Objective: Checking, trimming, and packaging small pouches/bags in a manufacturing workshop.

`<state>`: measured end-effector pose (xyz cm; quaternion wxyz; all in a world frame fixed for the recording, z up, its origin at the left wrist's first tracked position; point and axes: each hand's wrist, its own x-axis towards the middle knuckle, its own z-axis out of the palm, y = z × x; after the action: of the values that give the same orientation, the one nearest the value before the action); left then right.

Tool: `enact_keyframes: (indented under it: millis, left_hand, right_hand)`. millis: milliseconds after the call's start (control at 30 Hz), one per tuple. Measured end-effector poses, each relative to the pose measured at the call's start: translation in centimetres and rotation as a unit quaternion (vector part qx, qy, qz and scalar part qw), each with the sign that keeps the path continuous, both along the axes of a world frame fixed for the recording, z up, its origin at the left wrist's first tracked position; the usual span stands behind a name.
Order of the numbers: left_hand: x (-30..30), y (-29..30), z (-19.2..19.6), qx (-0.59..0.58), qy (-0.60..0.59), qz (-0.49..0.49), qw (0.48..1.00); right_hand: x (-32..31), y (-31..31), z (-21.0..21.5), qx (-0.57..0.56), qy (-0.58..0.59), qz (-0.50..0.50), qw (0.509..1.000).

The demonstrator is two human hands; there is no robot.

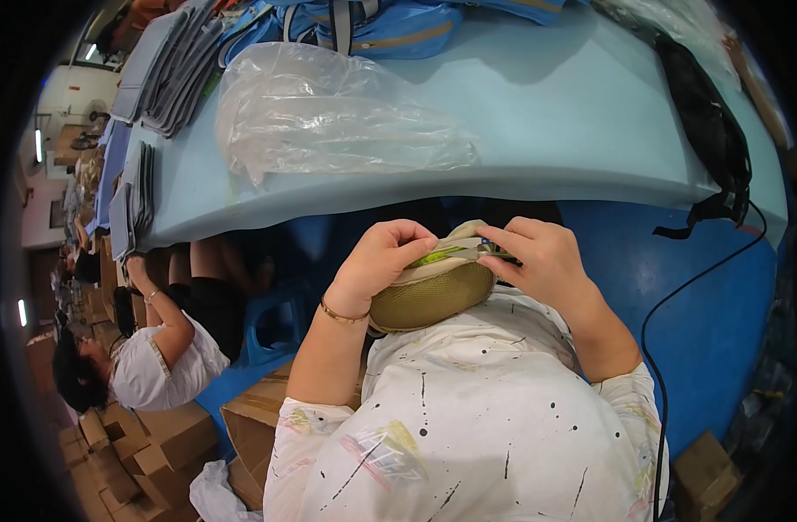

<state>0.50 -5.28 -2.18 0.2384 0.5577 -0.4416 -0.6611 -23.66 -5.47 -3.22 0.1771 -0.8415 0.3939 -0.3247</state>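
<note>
An olive mesh pouch [435, 298] with a pale edge and bright green showing at its opening rests against my lap and belly. My left hand [376, 265], with a bracelet at the wrist, is closed on the pouch's upper left edge, thumb and fingertips pinched together. On the other side, my right hand [542, 261] is closed around a small, thin silvery tool [473, 253] with a bit of blue by it, right at the opening. The exact kind of tool is too small to make out. Part of the pouch's rim is hidden behind the fingers.
Ahead stands a light blue table [546, 113] bearing a clear plastic bag [329, 117], blue bags [398, 30] and stacked grey pieces [168, 70]. A black strap [698, 113] and a cable [655, 348] hang at right. A seated person [168, 357] and cardboard boxes [168, 435] are at left.
</note>
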Motion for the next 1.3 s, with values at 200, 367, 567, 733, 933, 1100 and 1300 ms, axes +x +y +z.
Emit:
enact_keyframes:
  millis: [200, 367, 567, 733, 933, 1100, 1300]
  left_hand:
    - [0.0, -0.1, 0.1, 0.010, 0.009, -0.006, 1.000]
    - [0.1, -0.2, 0.0, 0.029, 0.010, 0.003, 1.000]
    - [0.1, -0.3, -0.2, 0.046, 0.012, 0.009, 0.999]
    - [0.2, -0.4, -0.3, 0.047, 0.003, 0.003, 0.999]
    - [0.3, -0.1, -0.3, 0.036, 0.043, -0.012, 0.998]
    - [-0.2, -0.1, -0.6, 0.013, 0.003, -0.034, 0.999]
    - [-0.3, 0.1, -0.8, 0.038, 0.014, 0.018, 0.999]
  right_hand:
    - [0.2, 0.1, -0.6, 0.001, -0.016, -0.011, 1.000]
    - [0.6, 0.4, -1.0, 0.001, -0.025, -0.025, 0.999]
    - [1.0, 1.0, -2.1, 0.106, -0.130, -0.006, 0.986]
    - [0.5, 1.0, -1.5, 0.197, -0.144, -0.022, 0.970]
    - [-0.3, 2.5, -0.8, 0.205, -0.064, -0.018, 0.977]
    - [0.6, 2.5, -2.4, 0.307, -0.219, -0.026, 0.926]
    - [0.6, 2.3, -1.1, 0.161, -0.063, -0.073, 0.982]
